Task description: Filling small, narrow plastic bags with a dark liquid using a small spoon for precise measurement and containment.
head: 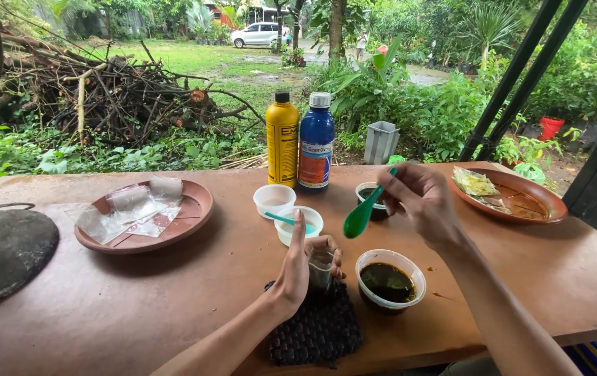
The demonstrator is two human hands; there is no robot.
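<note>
My left hand (pixel 297 268) grips a small clear plastic bag (pixel 321 266) held upright over a black woven mat (pixel 318 327). My right hand (pixel 420 200) holds a green plastic spoon (pixel 360 216), its bowl tipped down above the bag. A clear cup of dark liquid (pixel 389 280) stands just right of the bag. Behind it sit a white cup with a teal spoon (pixel 299 224), an empty white cup (pixel 274 199) and a small dark-filled cup (pixel 369 196).
A yellow bottle (pixel 282 139) and a blue bottle (pixel 316 141) stand at the table's far edge. A brown dish with clear bags (pixel 188 216) lies left, another brown dish with packets (pixel 528 202) right. A dark fan base (pixel 6 247) sits at the left edge.
</note>
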